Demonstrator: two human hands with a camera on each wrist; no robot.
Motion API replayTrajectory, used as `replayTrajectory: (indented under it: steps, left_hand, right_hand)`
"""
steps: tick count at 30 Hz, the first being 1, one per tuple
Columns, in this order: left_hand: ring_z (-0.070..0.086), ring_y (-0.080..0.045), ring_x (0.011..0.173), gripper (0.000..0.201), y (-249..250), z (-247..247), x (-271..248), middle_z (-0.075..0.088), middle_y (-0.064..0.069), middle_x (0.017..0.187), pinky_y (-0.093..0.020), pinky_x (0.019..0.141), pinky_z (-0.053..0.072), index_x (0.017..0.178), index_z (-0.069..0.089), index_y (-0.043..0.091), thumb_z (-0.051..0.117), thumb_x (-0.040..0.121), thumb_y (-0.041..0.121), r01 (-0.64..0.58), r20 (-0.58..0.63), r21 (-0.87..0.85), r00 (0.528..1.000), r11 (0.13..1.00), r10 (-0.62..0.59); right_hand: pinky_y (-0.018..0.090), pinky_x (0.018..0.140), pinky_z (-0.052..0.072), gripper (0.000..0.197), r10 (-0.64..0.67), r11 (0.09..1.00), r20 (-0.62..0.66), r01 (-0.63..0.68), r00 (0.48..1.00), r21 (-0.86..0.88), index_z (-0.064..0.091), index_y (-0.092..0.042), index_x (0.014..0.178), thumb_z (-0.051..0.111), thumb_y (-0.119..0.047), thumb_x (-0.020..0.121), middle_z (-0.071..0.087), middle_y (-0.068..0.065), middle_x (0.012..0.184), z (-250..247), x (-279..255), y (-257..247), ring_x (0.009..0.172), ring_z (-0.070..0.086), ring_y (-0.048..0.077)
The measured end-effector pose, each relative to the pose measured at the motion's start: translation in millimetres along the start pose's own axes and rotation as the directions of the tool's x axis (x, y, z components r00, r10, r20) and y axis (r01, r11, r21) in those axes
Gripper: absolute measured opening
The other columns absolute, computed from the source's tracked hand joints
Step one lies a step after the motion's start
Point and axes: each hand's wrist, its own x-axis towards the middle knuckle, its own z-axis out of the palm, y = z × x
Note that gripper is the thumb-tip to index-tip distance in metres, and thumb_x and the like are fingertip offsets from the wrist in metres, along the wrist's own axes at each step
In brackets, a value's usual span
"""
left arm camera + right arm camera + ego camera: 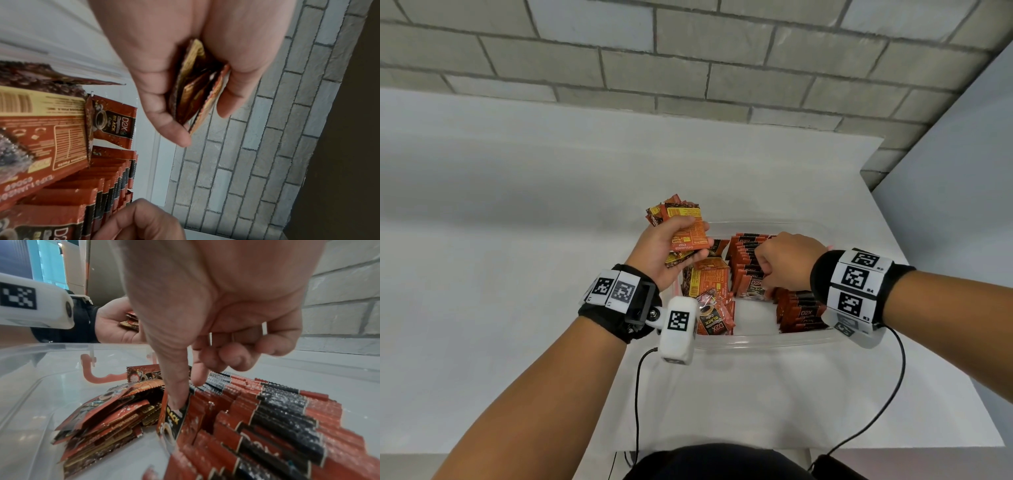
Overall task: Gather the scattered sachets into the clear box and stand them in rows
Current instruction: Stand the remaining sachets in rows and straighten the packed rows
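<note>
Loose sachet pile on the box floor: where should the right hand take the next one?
Take the topmost sachet of the loose pile by its raised upper edge, coming from above. They lie flat and overlapped, with the clear box wall on their far side, so side access looks poor.

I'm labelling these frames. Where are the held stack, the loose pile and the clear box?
held stack (pixel 686 228), head view, top sachet's printed back.
loose pile (pixel 107 418), right wrist view, pile's middle.
clear box (pixel 756 341), head view, near rim.
</note>
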Motion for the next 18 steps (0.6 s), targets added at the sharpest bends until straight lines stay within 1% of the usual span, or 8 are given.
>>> replayTrajectory:
  steps: [2,4,6,8,12,14,16,18]
  left_hand:
    - [0.07,-0.023,0.074,0.013,0.5,-0.4,-0.1,0.071,-0.011,0.09,-0.026,0.056,0.057,0.098,0.06,0.004,0.05,0.094,0.012,0.009,-0.005,-0.024,1.0,1.0,-0.009]
    - [0.07,-0.025,0.073,0.014,1.1,-0.4,-0.2,0.071,-0.012,0.089,-0.027,0.055,0.056,0.101,0.058,0.004,0.048,0.094,0.011,0.013,-0.015,-0.036,1.0,0.999,-0.014]
    - [0.071,-0.026,0.072,0.014,1.3,0.2,-0.2,0.071,-0.012,0.087,-0.027,0.054,0.057,0.102,0.057,0.003,0.047,0.094,0.01,0.015,-0.024,-0.039,1.0,0.999,-0.016]
    - [0.071,-0.026,0.072,0.014,1.4,0.6,-0.1,0.071,-0.013,0.086,-0.027,0.055,0.057,0.102,0.057,0.003,0.047,0.094,0.01,0.014,-0.028,-0.038,0.999,0.999,-0.015]
    - [0.071,-0.028,0.074,0.014,2.3,1.2,-1.0,0.071,-0.013,0.086,-0.028,0.056,0.058,0.101,0.057,0.002,0.048,0.094,0.01,0.028,-0.017,-0.038,0.999,0.999,-0.029]
    - [0.071,-0.028,0.072,0.013,3.7,2.1,-2.0,0.072,-0.014,0.083,-0.027,0.054,0.058,0.1,0.058,0.002,0.049,0.094,0.011,0.045,-0.014,-0.039,0.999,0.998,-0.046]
    - [0.071,-0.028,0.069,0.013,4.8,3.2,-3.4,0.071,-0.015,0.079,-0.027,0.053,0.057,0.099,0.058,0.002,0.05,0.094,0.011,0.06,-0.006,-0.024,0.998,0.998,-0.06]
    - [0.071,-0.026,0.066,0.014,6.0,6.1,-5.8,0.071,-0.017,0.079,-0.026,0.052,0.057,0.099,0.06,0.002,0.052,0.093,0.012,0.07,0.023,0.015,0.997,0.997,-0.07]
  right_hand:
    - [0.022,0.052,0.034,0.017,0.005,1.0,-0.007,-0.005,1.0,0.02,0.058,-0.015,0.086,0.068,-0.028,0.085,0.059,0.0,0.082,-0.9,-1.8,1.6,0.072,0.055,0.017]
    - [0.022,0.051,0.033,0.019,0.007,1.0,-0.012,-0.007,1.0,0.02,0.058,-0.016,0.086,0.069,-0.031,0.084,0.058,-0.002,0.08,-1.5,-3.0,2.3,0.069,0.053,0.016]
    - [0.022,0.052,0.036,0.021,0.01,1.0,-0.018,-0.009,1.0,0.006,0.06,-0.014,0.089,0.069,-0.033,0.085,0.061,0.001,0.082,-2.1,-2.5,2.2,0.07,0.054,0.017]
    - [0.024,0.056,0.041,0.023,0.017,1.0,-0.019,-0.017,1.0,-0.006,0.062,-0.012,0.091,0.068,-0.034,0.086,0.063,0.003,0.084,-2.8,-1.7,1.8,0.071,0.056,0.018]
    - [0.024,0.056,0.041,0.027,0.025,0.999,-0.005,-0.025,1.0,0.02,0.062,-0.011,0.088,0.069,-0.037,0.084,0.062,0.002,0.078,-3.6,-4.2,5.5,0.068,0.055,0.017]
    - [0.023,0.054,0.037,0.025,0.034,0.997,-0.009,-0.033,0.999,0.074,0.058,-0.015,0.082,0.068,-0.038,0.084,0.057,-0.002,0.073,-7.8,-8.7,10.0,0.065,0.051,0.014]
    - [0.022,0.053,0.033,0.023,0.049,0.986,-0.034,-0.043,0.998,0.159,0.055,-0.02,0.079,0.065,-0.039,0.087,0.055,-0.005,0.073,-16.7,-15.5,15.9,0.063,0.048,0.009]
    - [0.021,0.055,0.033,0.022,0.059,0.944,-0.134,-0.012,0.989,0.33,0.059,-0.021,0.085,0.062,-0.043,0.088,0.056,-0.008,0.076,-27.4,-22.6,22.4,0.064,0.049,0.005]
